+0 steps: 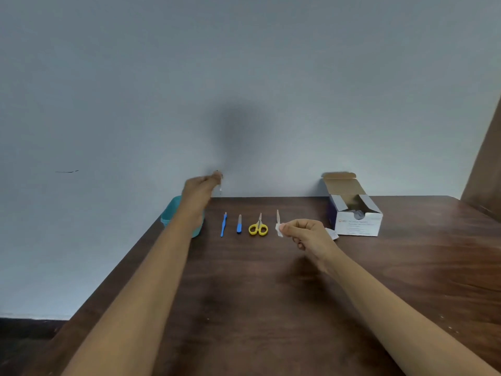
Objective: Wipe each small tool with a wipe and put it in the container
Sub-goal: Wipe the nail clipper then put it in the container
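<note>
The worktop [271, 294] shows a job barely begun. The open box [357, 221] of wipes stands beyond and to the outside of your right fingers. The teal container [169, 215] sits under your left forearm, below and just nearer to you than your left fingers. Most of it is hidden, so you cannot tell what is already inside.

Your left hand [199, 189] is raised above the container's far side, and your right hand [306, 233] hovers low over the worktop.

Four tools lie in a row between your two sets of fingers, untouched and judged unwiped:
- yellow scissors [258, 228]
- a blue-handled pick [223, 225]
- a blue file [239, 225]
- a pale stick [278, 216], which lies just past your right fingertips

Your right fingers pinch a small white wipe [279, 231], closed on it at the tips. Your left fingers pinch a slim tool [220, 188] that hangs down from them. It is blurred, so its kind is unclear.

A torn packet [333, 235] lies just outside your right hand.

By the look of it, this first tool is about to go into the container, and the other four are left to do.
</note>
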`<state>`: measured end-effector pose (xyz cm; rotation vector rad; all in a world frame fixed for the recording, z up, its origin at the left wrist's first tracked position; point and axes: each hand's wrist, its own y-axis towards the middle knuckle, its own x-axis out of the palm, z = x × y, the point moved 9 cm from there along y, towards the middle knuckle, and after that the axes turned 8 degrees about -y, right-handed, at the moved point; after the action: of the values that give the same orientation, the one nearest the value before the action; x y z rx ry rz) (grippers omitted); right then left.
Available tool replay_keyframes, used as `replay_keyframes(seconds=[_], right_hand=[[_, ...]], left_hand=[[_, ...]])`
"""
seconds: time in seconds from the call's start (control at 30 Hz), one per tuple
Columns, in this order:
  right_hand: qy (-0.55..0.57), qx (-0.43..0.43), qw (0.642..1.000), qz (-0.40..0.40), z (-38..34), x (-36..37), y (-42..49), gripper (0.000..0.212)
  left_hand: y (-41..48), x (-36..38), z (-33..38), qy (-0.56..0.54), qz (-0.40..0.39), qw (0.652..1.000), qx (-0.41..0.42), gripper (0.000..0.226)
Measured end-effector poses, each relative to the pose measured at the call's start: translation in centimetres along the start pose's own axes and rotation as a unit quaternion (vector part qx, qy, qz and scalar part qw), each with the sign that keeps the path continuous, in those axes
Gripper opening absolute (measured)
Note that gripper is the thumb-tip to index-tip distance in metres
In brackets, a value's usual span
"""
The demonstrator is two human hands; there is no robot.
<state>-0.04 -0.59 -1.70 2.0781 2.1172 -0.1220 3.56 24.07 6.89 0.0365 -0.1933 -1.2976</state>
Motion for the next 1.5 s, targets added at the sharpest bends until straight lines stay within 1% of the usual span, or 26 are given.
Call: replay_keyframes(seconds=[0.03,0.1,0.17,0.2,0.27,0.3,0.47,0.57,0.63,0.73,0.9,1.03,1.13,1.23,1.3,1.43,1.5], right_hand=[[0.000,-0.007,1.000,0.001,-0.5,0.9,0.5,0.013],[0.001,-0.018,1.000,0.004,-1.1,2.5,1.5,0.015],[0.013,-0.019,1.000,0.010,-1.4,4.0,2.7,0.015],[0.019,-0.017,1.000,0.015,-1.3,4.7,3.4,0.015],[0.030,-0.005,0.999,0.032,-0.8,5.7,4.4,0.015],[0.037,-0.002,0.998,0.041,-0.5,6.1,4.9,0.015],[0.054,-0.037,0.993,0.099,0.9,6.3,6.3,0.015],[0.071,-0.048,0.992,0.094,1.3,6.3,6.6,0.014],[0.079,-0.049,0.992,0.086,1.5,6.5,6.7,0.013],[0.080,-0.046,0.992,0.083,1.7,6.6,6.8,0.013],[0.085,-0.044,0.992,0.085,1.9,6.5,6.8,0.012],[0.087,-0.044,0.991,0.090,1.8,6.4,6.8,0.012],[0.098,-0.045,0.989,0.105,1.7,6.2,6.6,0.012],[0.119,-0.047,0.983,0.132,1.5,5.5,6.2,0.011],[0.136,-0.050,0.978,0.148,1.3,5.0,5.9,0.012],[0.162,-0.053,0.968,0.186,1.0,3.5,5.1,0.017],[0.170,-0.049,0.962,0.207,1.1,2.3,4.6,0.016]], left_hand=[[0.7,-1.6,1.0,0.062,0.023,0.997,0.028,0.025],[1.9,-3.6,2.2,0.183,0.039,0.980,0.060,0.019],[3.7,-5.4,2.4,0.284,0.074,0.953,0.077,0.034],[4.6,-6.2,2.3,0.331,0.094,0.936,0.077,0.037],[6.0,-7.0,1.7,0.429,0.120,0.893,0.056,0.022],[6.6,-7.1,1.1,0.466,0.122,0.875,0.041,0.019],[9.4,-6.4,-2.4,0.588,0.077,0.805,-0.011,0.034],[10.7,-6.2,-3.9,0.622,0.066,0.779,-0.031,0.043],[11.2,-6.1,-4.5,0.635,0.063,0.769,-0.027,0.045],[11.8,-6.0,-5.5,0.646,0.061,0.761,-0.028,0.042],[12.4,-6.0,-6.6,0.654,0.052,0.754,-0.030,0.031],[12.4,-5.9,-6.9,0.661,0.049,0.748,-0.015,0.027],[12.3,-6.0,-6.5,0.648,0.049,0.760,-0.011,0.027],[12.1,-6.0,-5.5,0.632,0.057,0.773,-0.012,0.038],[11.8,-5.8,-4.0,0.625,0.072,0.777,0.001,0.039],[10.8,-3.6,0.1,0.587,0.105,0.800,0.072,0.025],[9.9,-1.6,1.8,0.568,0.107,0.808,0.117,0.022]])
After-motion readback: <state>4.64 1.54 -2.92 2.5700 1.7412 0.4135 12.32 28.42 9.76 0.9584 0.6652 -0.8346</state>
